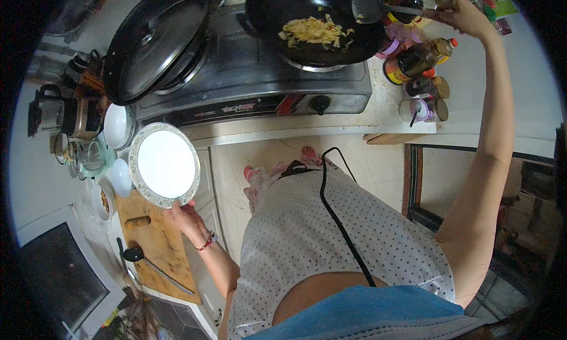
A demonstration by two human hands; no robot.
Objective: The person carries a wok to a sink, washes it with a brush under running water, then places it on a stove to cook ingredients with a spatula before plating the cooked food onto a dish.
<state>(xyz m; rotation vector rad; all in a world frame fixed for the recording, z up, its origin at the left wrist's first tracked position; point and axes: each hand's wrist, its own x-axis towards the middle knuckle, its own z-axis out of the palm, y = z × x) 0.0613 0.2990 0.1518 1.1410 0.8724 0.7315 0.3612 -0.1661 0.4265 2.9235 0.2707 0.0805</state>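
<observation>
My left hand (187, 220) grips the near rim of a white plate (166, 165) with a patterned border, held up in front of the counter. Nothing lies on the plate. At the upper right, my right hand (465, 18) is closed around the handle of a spatula (368, 5). The spatula's dark blade is over the right side of a black wok (266, 12), and a small bit of food clings to it. Cooked, pale yellow shredded food (314, 31) lies in the wok, which sits on the right burner of a gas stove (248, 76).
A large black lidded pan (155, 38) covers the left burner. Sauce bottles (412, 63) and spice jars (436, 109) crowd the stove's right. White bowls (117, 125) stand at left. A wooden cutting board (155, 247) bears a ladle (133, 254). A black cord (330, 202) hangs before me.
</observation>
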